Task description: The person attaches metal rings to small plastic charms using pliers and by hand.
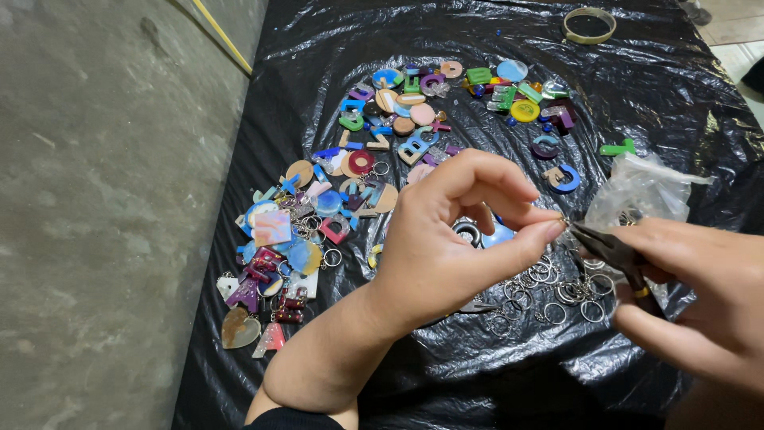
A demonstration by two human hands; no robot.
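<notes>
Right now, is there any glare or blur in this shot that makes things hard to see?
Head view: bright glare streaks ripple across the black plastic sheet; the colourful charms stay sharp. The left hand is crisp, the right hand slightly soft at the frame edge. The pliers look dark, with little detail.

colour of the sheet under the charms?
Glossy black plastic sheet, crinkled and shiny, under the charms. Head view is the only one.

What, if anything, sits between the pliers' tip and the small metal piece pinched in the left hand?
Nothing visible. The pliers, held in the right hand, reach with their tip right up to the small ring pinched between the left hand's fingertips, no object between them.
</notes>
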